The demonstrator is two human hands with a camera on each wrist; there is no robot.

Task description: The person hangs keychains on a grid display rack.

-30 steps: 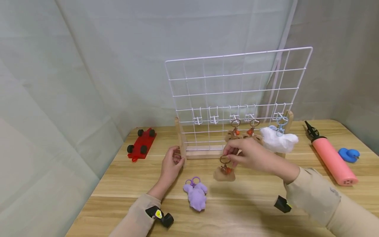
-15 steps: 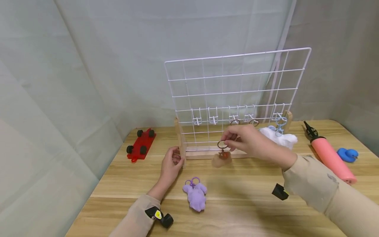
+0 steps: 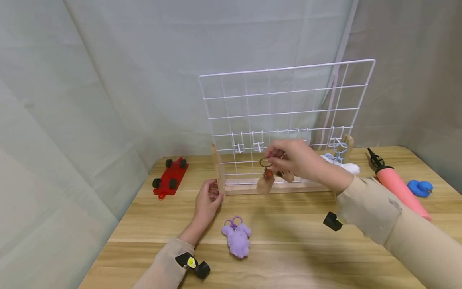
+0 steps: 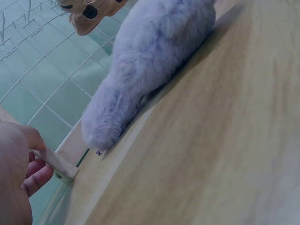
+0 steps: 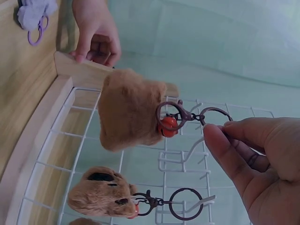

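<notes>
My right hand (image 3: 294, 156) pinches the dark metal ring of a brown plush keychain (image 5: 126, 112) between thumb and fingertips. The plush hangs in front of the white wire grid rack (image 3: 288, 113), with an orange-red bell (image 5: 168, 126) at its clasp. In the right wrist view the ring is close to a white hook. Another brown plush keychain (image 5: 101, 192) hangs by its ring from a neighbouring hook; my right hand largely hides it in the head view. My left hand (image 3: 206, 204) grips the wooden side support (image 3: 218, 170) at the rack's left end.
A purple plush keychain (image 3: 238, 241) lies on the table before the rack. Two bare hooks (image 3: 258, 147) are on the grid's left; a white plush (image 3: 351, 167) hangs at right. A red toy car (image 3: 171, 176), pink pump (image 3: 400, 190) and blue duck (image 3: 420, 188) lie around.
My right hand has risen and moved a little left, bringing the brown plush keychain up from near the table to the level of the hooks. My left hand keeps its grip on the support.
</notes>
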